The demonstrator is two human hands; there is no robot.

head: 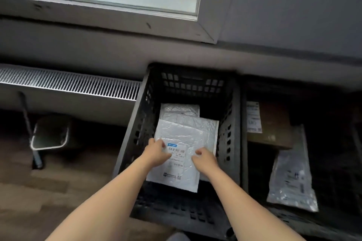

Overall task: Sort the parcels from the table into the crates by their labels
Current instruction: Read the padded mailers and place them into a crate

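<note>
A white padded parcel [179, 137] with a printed barcode label lies on top of other white mailers [180, 110] inside a dark perforated crate [229, 123] on the floor. My left hand [156, 151] rests on the parcel's left side over the label, fingers curled at its edge. My right hand [204, 157] lies on the right part of the same parcel, fingers bent down onto it. Whether either hand still pinches the parcel is unclear. A second crate [242, 143] to the right holds a brown box [274, 123] and a clear plastic bag parcel [293, 180].
A white slatted radiator grille [68, 82] runs along the wall to the left under a window sill [117, 23]. A metal-rimmed stool [50, 133] stands on the wooden floor at the left. The grey wall rises just behind the crates.
</note>
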